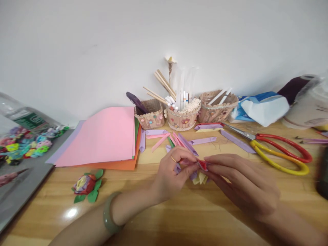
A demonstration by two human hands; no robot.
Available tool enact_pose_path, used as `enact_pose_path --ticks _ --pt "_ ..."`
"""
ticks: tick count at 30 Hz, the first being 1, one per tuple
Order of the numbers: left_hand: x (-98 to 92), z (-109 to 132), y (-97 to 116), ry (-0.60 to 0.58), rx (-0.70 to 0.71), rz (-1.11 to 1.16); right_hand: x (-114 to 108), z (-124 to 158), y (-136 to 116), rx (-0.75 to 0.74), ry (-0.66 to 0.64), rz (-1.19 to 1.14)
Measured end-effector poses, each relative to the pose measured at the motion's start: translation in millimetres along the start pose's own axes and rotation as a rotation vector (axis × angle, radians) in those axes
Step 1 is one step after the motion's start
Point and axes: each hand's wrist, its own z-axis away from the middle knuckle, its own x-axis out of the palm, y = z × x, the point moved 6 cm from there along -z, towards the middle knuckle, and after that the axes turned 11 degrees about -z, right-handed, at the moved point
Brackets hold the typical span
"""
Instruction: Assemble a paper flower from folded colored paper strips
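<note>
Between my hands is a folded paper piece [203, 165], red with some purple and pale yellow beneath it. My left hand [176, 171] pinches its left side between thumb and bent forefinger. From the other side, the fingers of my right hand [241, 177] close on it, partly hiding it. Pale yellow folded paper [200, 178] shows just below the fingertips; whether it joins the red piece I cannot tell. Folded purple strips [188, 144] and pink strips [160, 141] lie just behind my hands. A finished-looking paper flower [85, 184] with green leaves rests at the left.
Colored paper sheets [102, 136] are stacked at left. Large scissors [276, 147] with red and yellow handles lie at right. Three craft baskets [183, 119] holding sticks and pens stand by the wall, beside a tissue pack [263, 106]. A grey board [23, 191] is at the left edge.
</note>
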Motion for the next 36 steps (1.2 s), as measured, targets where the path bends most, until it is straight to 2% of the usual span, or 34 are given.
enact_pose_path --ticks 6,15,20,24,28,32,36 --pt "-0.4 -1.8 1.7 -0.023 0.001 -0.034 3.4 -8.1 11.0 0.093 -0.06 -0.182" --pt "-0.1 -2.8 1.0 -0.016 0.055 -0.015 6.5 -13.3 18.3 0.14 -0.149 -0.375" --pt "3.4 -7.0 3.6 -0.168 0.039 0.019 11.0 -7.8 25.5 0.271 -0.19 -0.532" --pt "7.3 -9.1 0.1 -0.301 -0.118 0.111 15.7 -1.1 34.6 0.498 -0.222 -0.614" --pt "13.6 -4.6 -9.9 -0.377 -0.362 0.262 22.3 4.7 40.9 0.751 -0.276 -0.735" --pt "19.8 3.1 -21.6 -0.377 -0.606 0.445 29.5 10.7 45.0 0.963 -0.328 -0.867" --pt "21.4 5.0 -25.7 -0.354 -0.678 0.521 33.5 14.6 48.1 1.052 -0.341 -0.9"
